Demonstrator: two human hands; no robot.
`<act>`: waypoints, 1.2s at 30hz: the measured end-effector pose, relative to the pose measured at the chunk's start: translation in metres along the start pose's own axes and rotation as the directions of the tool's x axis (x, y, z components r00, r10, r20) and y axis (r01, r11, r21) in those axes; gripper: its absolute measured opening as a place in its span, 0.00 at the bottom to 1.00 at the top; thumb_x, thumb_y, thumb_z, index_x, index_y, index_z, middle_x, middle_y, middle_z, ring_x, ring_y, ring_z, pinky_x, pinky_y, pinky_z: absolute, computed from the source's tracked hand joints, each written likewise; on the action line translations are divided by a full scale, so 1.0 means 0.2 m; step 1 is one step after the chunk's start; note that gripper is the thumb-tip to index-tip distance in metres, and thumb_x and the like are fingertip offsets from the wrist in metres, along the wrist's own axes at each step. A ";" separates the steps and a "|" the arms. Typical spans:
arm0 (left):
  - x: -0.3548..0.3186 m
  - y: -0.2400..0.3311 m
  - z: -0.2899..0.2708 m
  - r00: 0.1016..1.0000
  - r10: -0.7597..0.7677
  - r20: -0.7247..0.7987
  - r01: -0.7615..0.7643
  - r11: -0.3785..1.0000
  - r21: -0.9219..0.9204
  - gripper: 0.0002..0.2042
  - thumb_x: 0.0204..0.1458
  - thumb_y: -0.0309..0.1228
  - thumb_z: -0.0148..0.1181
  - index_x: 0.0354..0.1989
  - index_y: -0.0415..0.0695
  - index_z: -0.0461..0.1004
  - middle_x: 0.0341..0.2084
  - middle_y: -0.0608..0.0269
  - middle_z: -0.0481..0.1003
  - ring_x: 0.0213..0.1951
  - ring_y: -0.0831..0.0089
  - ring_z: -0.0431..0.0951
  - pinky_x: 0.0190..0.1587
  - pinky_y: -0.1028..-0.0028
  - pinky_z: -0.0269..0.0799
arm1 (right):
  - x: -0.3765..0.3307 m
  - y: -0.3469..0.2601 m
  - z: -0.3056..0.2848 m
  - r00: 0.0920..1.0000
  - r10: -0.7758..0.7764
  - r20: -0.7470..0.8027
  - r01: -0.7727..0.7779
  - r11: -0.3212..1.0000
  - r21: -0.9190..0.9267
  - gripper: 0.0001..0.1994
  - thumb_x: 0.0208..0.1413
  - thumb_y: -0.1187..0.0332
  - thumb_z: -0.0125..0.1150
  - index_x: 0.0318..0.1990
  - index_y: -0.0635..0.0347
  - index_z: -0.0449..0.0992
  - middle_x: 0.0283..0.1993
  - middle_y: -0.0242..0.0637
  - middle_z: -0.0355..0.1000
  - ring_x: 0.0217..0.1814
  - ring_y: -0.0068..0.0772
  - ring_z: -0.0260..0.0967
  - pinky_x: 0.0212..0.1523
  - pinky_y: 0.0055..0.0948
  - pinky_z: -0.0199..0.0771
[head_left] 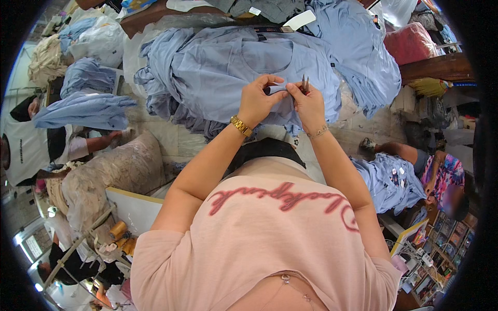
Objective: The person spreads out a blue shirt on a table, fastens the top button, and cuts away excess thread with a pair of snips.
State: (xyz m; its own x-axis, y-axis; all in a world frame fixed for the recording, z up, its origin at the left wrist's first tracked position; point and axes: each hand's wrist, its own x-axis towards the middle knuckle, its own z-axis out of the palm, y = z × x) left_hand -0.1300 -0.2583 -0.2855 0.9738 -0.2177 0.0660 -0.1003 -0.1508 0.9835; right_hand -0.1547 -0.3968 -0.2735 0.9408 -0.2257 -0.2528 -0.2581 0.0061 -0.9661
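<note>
A light blue T-shirt lies spread over a pile of similar garments in front of me, its round neckline toward the far side. My left hand is closed over the near part of the shirt, pinching a small fold of its cloth between thumb and fingers. Close beside it on the right, my right hand is closed too. Small thread snips sit in its fingers with the blades pointing up and away. Its thumb and forefinger meet at the same fold, but the exact contact is too small to tell.
More blue shirts heap at the far right, near a red wrapped bundle. Blue garments are stacked at left, above a large plastic-wrapped sack. Co-workers sit at left and right, the right one with blue cloth.
</note>
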 end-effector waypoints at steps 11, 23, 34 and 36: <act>0.02 -0.01 0.00 0.987 -0.156 0.040 0.161 0.966 -0.203 0.17 0.39 0.23 0.64 0.40 0.39 0.71 0.29 0.65 0.75 0.32 0.82 0.72 0.34 0.83 0.67 | -0.03 -0.14 -0.14 0.942 0.154 0.298 -0.133 0.987 -0.090 0.16 0.56 0.56 0.46 0.42 0.58 0.70 0.27 0.28 0.64 0.19 0.16 0.54 0.20 0.15 0.54; 0.05 -0.06 -0.01 0.985 -0.166 0.050 0.169 0.984 -0.049 0.17 0.37 0.26 0.65 0.39 0.39 0.72 0.29 0.63 0.75 0.29 0.80 0.72 0.32 0.81 0.67 | 0.09 -0.13 -0.10 0.924 -0.178 0.339 0.355 0.729 -0.585 0.11 0.48 0.64 0.56 0.31 0.65 0.73 0.28 0.46 0.70 0.31 0.41 0.67 0.33 0.33 0.65; 0.00 -0.09 0.02 0.999 -0.019 -0.031 0.021 0.998 0.065 0.15 0.37 0.34 0.64 0.34 0.43 0.74 0.24 0.60 0.74 0.25 0.72 0.70 0.31 0.74 0.66 | 0.01 0.02 -0.01 0.866 -0.444 0.228 0.475 0.593 -0.650 0.10 0.54 0.66 0.50 0.32 0.65 0.68 0.28 0.45 0.66 0.30 0.43 0.63 0.31 0.34 0.63; -0.01 -0.08 -0.01 0.999 -0.028 -0.019 0.029 0.998 0.053 0.14 0.37 0.35 0.64 0.33 0.44 0.74 0.23 0.60 0.73 0.25 0.72 0.70 0.30 0.73 0.66 | 0.00 0.04 0.00 0.810 -0.548 0.208 0.546 0.577 -0.607 0.09 0.55 0.67 0.50 0.32 0.66 0.68 0.27 0.44 0.65 0.28 0.41 0.62 0.29 0.33 0.62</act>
State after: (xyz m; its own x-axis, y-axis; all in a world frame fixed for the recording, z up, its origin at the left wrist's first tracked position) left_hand -0.1307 -0.2544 -0.3003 0.9800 -0.1948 0.0415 -0.0826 -0.2080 0.9746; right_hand -0.1566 -0.3961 -0.2807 0.9493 0.0166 0.3139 0.2318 -0.7114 -0.6634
